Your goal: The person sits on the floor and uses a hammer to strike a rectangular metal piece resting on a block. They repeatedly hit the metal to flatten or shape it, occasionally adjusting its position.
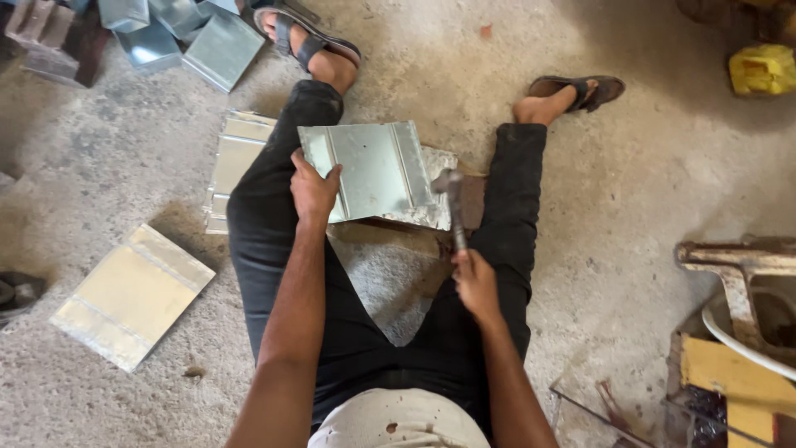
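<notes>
Galvanised sheet: a bright, grey rectangular metal panel with two raised ribs [369,170] lies between the seated person's spread legs, at twelve o'clock from the torso, resting on a rough stone slab [438,192] that gives it a hard backing.
Left hand: the left hand [313,189] is clamped on the panel's near left edge, thumb on top, seemingly pinning the sheet flat so that it cannot skid on the slab.
Right hand: the right hand [474,280] is clenched round the lower end of a dark-handled steel hammer [453,203], at four o'clock from the panel.
Hammer head: it sits just over the panel's right edge, at three o'clock of the sheet; whether it touches the metal cannot be told, as it is blurred.
Legs: black trousers and brown sandals frame the slab on both sides, keeping the work close to the body.
Floor at nine o'clock: a pale, flat folded sheet-metal panel [133,294] lies apart on the concrete floor [630,207]; another ribbed panel [236,158] is partly tucked under the left leg.
Floor at eleven o'clock: several bluish bent sheet-metal pieces [186,37] lie heaped together.
Right edge: a rusty iron stand [734,261] at three o'clock and a yellow plastic container [761,68] at one o'clock.
</notes>
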